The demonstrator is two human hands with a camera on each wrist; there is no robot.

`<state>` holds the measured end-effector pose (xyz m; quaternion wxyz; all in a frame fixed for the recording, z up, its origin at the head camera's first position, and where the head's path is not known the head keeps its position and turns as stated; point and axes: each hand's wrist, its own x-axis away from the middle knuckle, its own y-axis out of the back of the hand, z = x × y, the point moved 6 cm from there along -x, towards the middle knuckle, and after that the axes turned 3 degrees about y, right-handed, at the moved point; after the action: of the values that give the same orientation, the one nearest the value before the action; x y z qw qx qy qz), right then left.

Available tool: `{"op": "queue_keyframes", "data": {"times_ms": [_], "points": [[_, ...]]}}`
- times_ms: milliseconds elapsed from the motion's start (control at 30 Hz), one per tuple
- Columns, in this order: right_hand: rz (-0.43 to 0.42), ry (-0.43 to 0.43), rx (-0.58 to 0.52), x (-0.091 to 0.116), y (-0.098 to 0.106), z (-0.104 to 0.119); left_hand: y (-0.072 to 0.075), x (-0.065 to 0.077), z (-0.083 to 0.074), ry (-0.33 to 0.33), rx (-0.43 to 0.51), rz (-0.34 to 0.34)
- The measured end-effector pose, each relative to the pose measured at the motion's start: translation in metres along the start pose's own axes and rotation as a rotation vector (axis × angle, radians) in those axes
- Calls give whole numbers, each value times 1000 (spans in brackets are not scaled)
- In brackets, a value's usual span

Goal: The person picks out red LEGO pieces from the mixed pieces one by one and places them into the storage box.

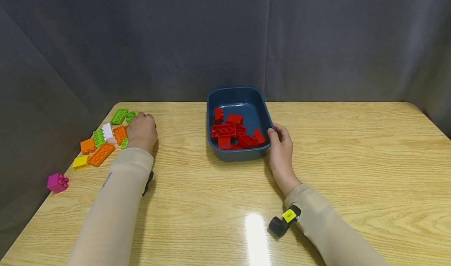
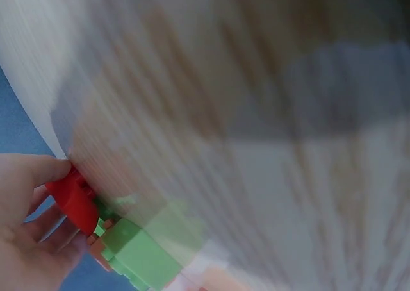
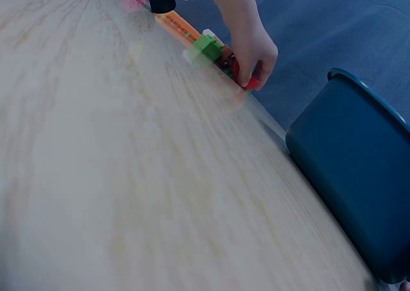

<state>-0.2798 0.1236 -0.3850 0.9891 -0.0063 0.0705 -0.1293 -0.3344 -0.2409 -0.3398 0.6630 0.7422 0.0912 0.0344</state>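
Observation:
My left hand is at the left, beside the loose bricks, and pinches a red toy brick between thumb and fingers. The right wrist view shows the same red brick low at the tabletop under those fingers. A green brick stands right beside it. In the middle of the table is a dark blue plastic bin with several red bricks inside. My right hand holds the bin at its near right corner, thumb at the rim and fingers along the outer side.
Left of my left hand lie orange bricks, green bricks, a white brick and a yellow brick. A magenta brick sits near the table's left edge. Dark grey curtains hang behind the wooden table.

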Motion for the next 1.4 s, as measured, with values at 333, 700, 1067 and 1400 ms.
{"op": "queue_keyframes", "data": {"times_ms": [333,700,1067,1400], "points": [[-1,1,-2,0,0,0,3,1,-1,-16,-6,-24],[2,-7,0,0,0,0,6,-2,-3,0,2,-101],[3,-12,-7,0,-1,0,13,-3,-12,25,93,-146],[0,-11,7,-1,1,-2,13,-2,-35,-61,84,-175]]}}
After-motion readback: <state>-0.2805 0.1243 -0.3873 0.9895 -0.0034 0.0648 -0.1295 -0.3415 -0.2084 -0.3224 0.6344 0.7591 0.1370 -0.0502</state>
